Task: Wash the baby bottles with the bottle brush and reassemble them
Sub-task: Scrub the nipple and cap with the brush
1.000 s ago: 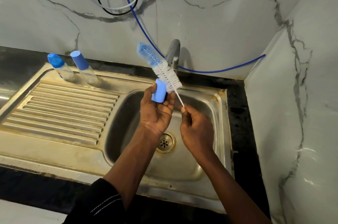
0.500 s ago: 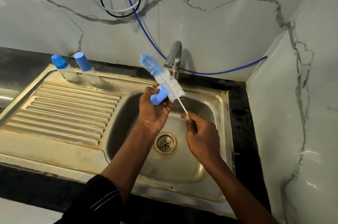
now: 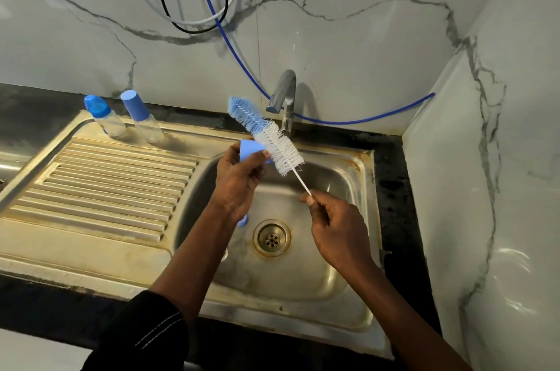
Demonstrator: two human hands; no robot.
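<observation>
My left hand (image 3: 239, 180) grips a blue bottle cap (image 3: 251, 150) above the sink basin. My right hand (image 3: 336, 228) pinches the thin white handle of the bottle brush (image 3: 268, 136), whose blue-and-white bristles lie against the cap and point up-left toward the tap. Two clear baby bottles stand at the back of the drainboard: one with a rounded blue top (image 3: 103, 116) and one with a blue cap (image 3: 142, 116). A small blue piece (image 3: 243, 221) shows in the basin beside my left wrist, mostly hidden.
The steel sink basin (image 3: 333, 273) has a drain (image 3: 271, 238) at its middle and a ribbed drainboard (image 3: 106, 186) to the left. A chrome tap (image 3: 285, 98) stands behind the basin. Blue, black and white hoses (image 3: 212, 7) hang on the marble wall. A wall closes the right side.
My left hand has turned the blue cap, so its open side faces more sideways. The brush has stayed against the cap, and my right hand has shifted slightly right along the handle.
</observation>
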